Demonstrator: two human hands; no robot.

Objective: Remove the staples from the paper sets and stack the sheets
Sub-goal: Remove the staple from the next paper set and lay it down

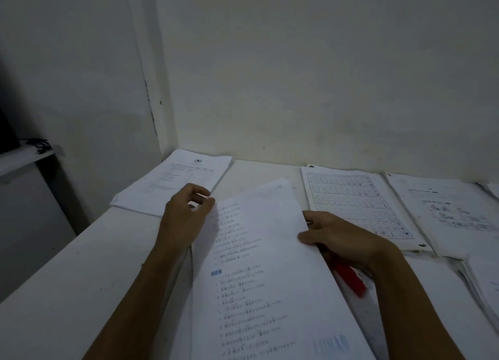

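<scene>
A printed paper set (259, 265) lies lifted in front of me, its top sheet covered in lines of text. My left hand (186, 216) pinches the set's upper left edge with curled fingers. My right hand (337, 238) grips the right edge, thumb on top of the sheet. A red tool (349, 278), probably the staple remover, shows under my right palm, partly hidden; whether the hand holds it I cannot tell. A stack of sheets (172, 184) rests at the far left corner of the white table (81, 278).
More paper sets lie along the back wall: a gridded one (356, 205), another with pictures (453, 211), and a pile at the right edge (486, 286). A dark shelf (24, 154) stands left of the table.
</scene>
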